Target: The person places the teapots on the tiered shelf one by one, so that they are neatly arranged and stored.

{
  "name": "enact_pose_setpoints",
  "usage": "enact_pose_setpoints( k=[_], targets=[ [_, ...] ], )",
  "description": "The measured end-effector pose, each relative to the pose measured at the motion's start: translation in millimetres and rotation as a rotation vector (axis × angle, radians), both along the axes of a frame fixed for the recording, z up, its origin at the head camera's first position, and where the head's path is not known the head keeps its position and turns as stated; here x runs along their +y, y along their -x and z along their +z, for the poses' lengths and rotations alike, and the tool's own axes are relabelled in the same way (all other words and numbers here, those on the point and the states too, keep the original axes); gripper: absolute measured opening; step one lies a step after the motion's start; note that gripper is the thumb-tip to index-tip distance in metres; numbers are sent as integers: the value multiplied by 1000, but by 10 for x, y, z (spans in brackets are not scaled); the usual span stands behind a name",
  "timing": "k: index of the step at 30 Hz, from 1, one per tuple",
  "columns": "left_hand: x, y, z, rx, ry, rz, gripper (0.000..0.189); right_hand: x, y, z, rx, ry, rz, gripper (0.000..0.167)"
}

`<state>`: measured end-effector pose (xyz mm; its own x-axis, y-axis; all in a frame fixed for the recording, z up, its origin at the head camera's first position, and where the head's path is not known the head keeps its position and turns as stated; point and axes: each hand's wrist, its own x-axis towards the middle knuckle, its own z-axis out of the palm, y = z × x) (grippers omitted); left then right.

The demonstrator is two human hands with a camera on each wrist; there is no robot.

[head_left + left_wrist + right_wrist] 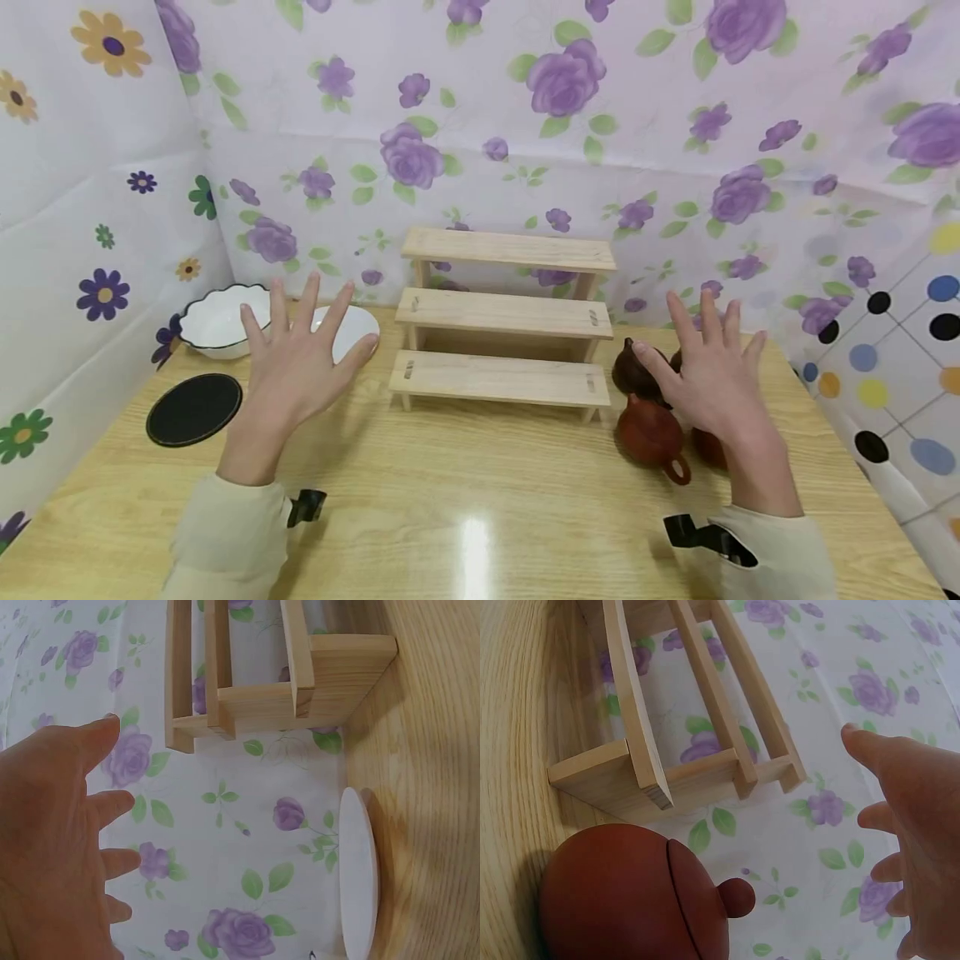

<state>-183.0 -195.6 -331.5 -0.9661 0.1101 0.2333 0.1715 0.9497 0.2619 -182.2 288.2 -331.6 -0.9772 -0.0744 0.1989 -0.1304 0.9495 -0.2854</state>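
Observation:
My left hand (296, 367), fingers spread wide, is held above the table on the left, holding nothing. Behind its fingers lies a white plate (358, 333), partly hidden. On the right, my right hand (712, 379) is likewise spread and holds nothing, above a group of teapots. A reddish-brown teapot (651, 433) shows its loop handle toward the front; its knobbed lid appears in the right wrist view (622, 892). Behind it stands a dark brown teapot (628, 373). Another reddish pot (707, 448) is mostly covered by the right hand and wrist. Between both hands stands a three-step wooden shelf (502, 379).
A white bowl (217, 321) with a dark scalloped rim stands at the back left. In front of it lies a black oval mat (195, 408). Flowered cloth (480, 108) hangs behind the wooden table (420, 500), and a dotted cloth (900, 400) borders the right side.

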Motion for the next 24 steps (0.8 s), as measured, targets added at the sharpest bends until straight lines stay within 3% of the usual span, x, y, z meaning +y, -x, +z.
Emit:
enact_pose_setpoints(
  k=[6,10,14,18,21,24],
  targets=[
    [13,20,40,30,-77,-44,82,26,-44,58,24,29,5,90],
    [77,100,65,11,-248,-143,81,67,-160,107,73,92,15,88],
    [179,338,84,-115,-514,-239,83,149,-317,90,172,161,-22,74],
    [277,655,68,-268,-759,-272,85,250,-465,-21,264,217,-37,53],
    [332,876,11,-343,-881,-270,85,306,-566,-129,238,213,-50,45],
    [371,1038,-49,-383,-939,-247,84,336,-646,-230,163,166,-77,46]
  ],
)
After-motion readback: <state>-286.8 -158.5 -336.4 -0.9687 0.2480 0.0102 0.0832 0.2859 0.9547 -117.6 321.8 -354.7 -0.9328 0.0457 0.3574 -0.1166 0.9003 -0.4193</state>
